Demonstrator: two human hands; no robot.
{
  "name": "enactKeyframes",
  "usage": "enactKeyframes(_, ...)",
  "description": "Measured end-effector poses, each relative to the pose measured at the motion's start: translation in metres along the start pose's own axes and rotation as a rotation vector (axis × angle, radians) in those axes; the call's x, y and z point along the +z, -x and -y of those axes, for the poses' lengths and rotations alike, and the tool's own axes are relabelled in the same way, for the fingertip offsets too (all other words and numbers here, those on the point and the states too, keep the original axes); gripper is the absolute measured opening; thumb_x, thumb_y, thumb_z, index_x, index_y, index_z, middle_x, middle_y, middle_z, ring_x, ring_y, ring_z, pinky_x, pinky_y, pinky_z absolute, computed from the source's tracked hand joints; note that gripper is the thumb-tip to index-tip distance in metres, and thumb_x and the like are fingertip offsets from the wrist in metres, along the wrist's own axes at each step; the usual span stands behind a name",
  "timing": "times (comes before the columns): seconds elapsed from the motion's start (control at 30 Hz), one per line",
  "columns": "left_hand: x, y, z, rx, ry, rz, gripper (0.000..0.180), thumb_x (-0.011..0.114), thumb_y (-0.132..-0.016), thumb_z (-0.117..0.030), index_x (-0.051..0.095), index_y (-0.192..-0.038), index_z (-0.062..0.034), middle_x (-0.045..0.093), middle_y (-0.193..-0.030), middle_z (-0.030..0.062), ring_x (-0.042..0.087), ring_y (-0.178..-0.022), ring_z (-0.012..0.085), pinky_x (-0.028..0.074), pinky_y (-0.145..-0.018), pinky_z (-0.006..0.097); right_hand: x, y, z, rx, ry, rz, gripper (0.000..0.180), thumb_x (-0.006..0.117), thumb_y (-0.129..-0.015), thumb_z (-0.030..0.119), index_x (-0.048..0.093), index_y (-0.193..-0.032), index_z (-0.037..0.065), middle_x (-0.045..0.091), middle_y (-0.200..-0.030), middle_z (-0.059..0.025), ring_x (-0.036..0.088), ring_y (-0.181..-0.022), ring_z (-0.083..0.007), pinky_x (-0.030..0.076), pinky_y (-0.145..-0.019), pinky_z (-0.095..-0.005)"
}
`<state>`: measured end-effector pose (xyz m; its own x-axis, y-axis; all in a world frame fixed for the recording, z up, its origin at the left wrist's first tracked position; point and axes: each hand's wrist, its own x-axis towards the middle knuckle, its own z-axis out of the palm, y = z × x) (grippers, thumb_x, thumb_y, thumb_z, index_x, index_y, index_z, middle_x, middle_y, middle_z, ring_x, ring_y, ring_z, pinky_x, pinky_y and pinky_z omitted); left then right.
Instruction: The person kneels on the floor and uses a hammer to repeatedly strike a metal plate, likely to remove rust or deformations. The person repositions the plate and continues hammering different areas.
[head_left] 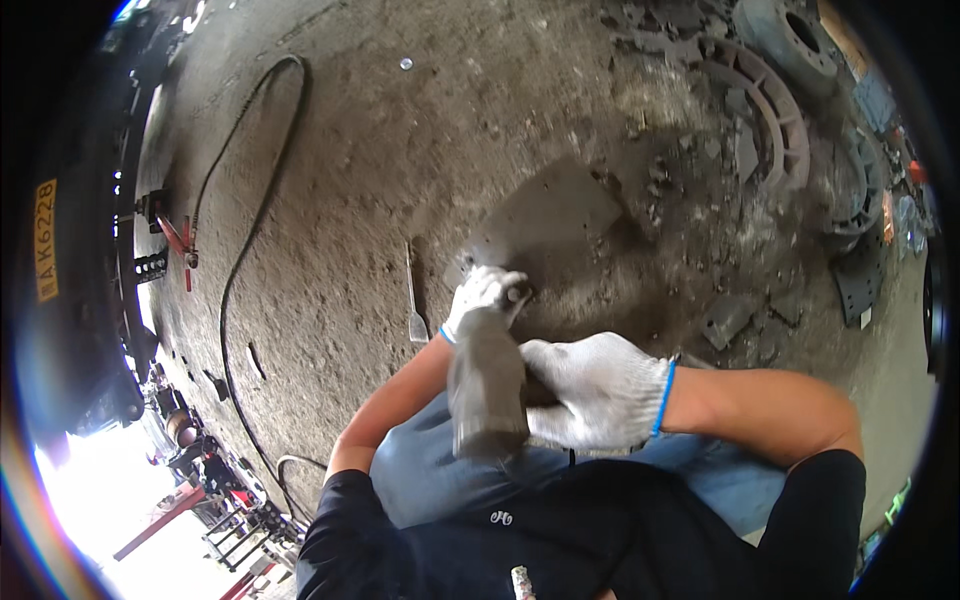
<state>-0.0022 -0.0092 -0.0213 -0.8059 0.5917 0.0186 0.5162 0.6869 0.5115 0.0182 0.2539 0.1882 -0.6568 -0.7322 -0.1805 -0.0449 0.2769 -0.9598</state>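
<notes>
My right hand, in a white knit glove with a blue cuff, is closed around the handle of a hammer. The heavy grey hammer head is raised in front of my body and slightly blurred. Farther forward, my gloved left hand is closed on a short metal rod; its round end shows by the fingers, and the rest is hidden. Just beyond that hand a dark, curved metal plate lies on the ground. Whether the rod touches the plate cannot be seen.
A flat-bladed scraper lies left of my left hand. A black hose loops across the dirty floor. Ring-shaped metal parts, a drum and broken fragments lie at right. A vehicle stands at far left.
</notes>
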Motion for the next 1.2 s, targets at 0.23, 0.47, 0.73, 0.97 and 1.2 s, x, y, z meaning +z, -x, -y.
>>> enactKeyframes(0.23,-0.008,-0.004,-0.007,-0.14,0.088,0.024,0.033,0.068,-0.087,-0.026,0.072,-0.12,-0.0251,0.069,-0.111,0.0076,0.064,-0.108,0.0284,0.055,-0.087,0.041,-0.016,-0.003,0.018,0.071,-0.002,0.047,0.034,0.064,-0.099,0.027,0.055,-0.118,0.001,0.07,-0.109,-0.0194,0.069,-0.097,-0.0369,0.055,-0.084,-0.0423)
enactKeyframes(0.47,-0.016,-0.036,-0.009,-0.125,0.088,0.078,0.024,0.071,-0.082,-0.017,0.076,-0.106,-0.0153,0.07,-0.099,0.0088,0.066,-0.097,0.031,0.055,-0.087,0.042,-0.014,-0.01,-0.025,0.099,0.126,-0.122,0.048,0.061,-0.098,0.04,0.052,-0.117,-0.003,0.068,-0.083,-0.0236,0.069,-0.085,-0.0468,0.057,-0.075,-0.0489)
enactKeyframes(0.73,0.029,0.006,0.036,0.068,-0.087,0.289,0.046,0.073,-0.079,-0.029,0.069,-0.123,-0.0162,0.068,-0.105,0.0094,0.064,-0.101,0.0288,0.054,-0.088,0.04,-0.012,-0.006,-0.023,0.206,0.127,-0.039,0.041,0.067,-0.098,0.03,0.055,-0.119,-0.003,0.068,-0.097,-0.0254,0.067,-0.09,-0.0453,0.055,-0.078,-0.0468)
enactKeyframes(0.97,0.001,-0.002,0.0,0.057,0.103,0.026,0.03,0.064,-0.089,-0.025,0.07,-0.116,-0.0128,0.067,-0.107,0.011,0.064,-0.099,0.0325,0.054,-0.087,0.041,0.005,-0.008,-0.047,0.241,-0.046,0.058,0.037,0.06,-0.101,0.035,0.054,-0.12,0.003,0.068,-0.107,-0.0197,0.069,-0.099,-0.0379,0.055,-0.081,-0.0422)
enactKeyframes(1.2,-0.021,0.008,-0.026,-0.195,0.176,-0.125,0.017,0.066,-0.088,-0.019,0.074,-0.102,-0.0149,0.072,-0.097,0.0146,0.068,-0.092,0.0387,0.055,-0.082,0.049,-0.012,-0.003,0.002,0.025,0.001,0.038,0.051,0.056,-0.102,0.043,0.054,-0.119,-0.005,0.069,-0.098,-0.0295,0.068,-0.094,-0.0468,0.053,-0.08,-0.0505)
